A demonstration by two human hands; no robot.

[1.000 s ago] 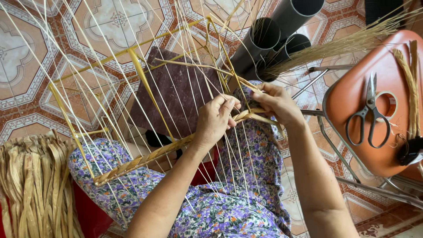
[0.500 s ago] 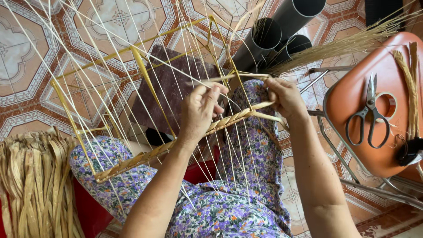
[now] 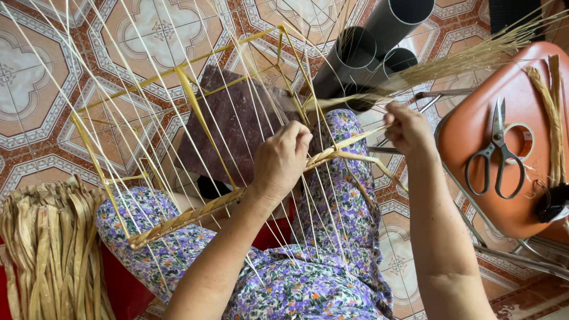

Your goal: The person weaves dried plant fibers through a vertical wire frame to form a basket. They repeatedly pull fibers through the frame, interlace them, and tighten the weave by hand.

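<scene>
A yellow wire basket frame (image 3: 184, 89) strung with many thin white strands rests tilted on my lap. Along its near edge runs a woven band of tan straw (image 3: 195, 214). My left hand (image 3: 280, 161) is closed on the working end of that band, near the middle of the frame. My right hand (image 3: 406, 127) is off to the right, pinching a loose tan straw strip (image 3: 355, 137) that leads back to the band. My flowered trousers (image 3: 332, 237) lie under the frame.
A bundle of tan straw strips (image 3: 47, 255) lies at the lower left. An orange chair seat (image 3: 510, 154) at right holds scissors (image 3: 495, 157), a tape roll and more straw. Three dark pipes (image 3: 367, 53) stand behind, with a dry grass bundle (image 3: 468, 59) over them.
The frame has tipped and swung toward me. My right hand pulled the straw strip out to the right, away from my left hand, which stayed on the band.
</scene>
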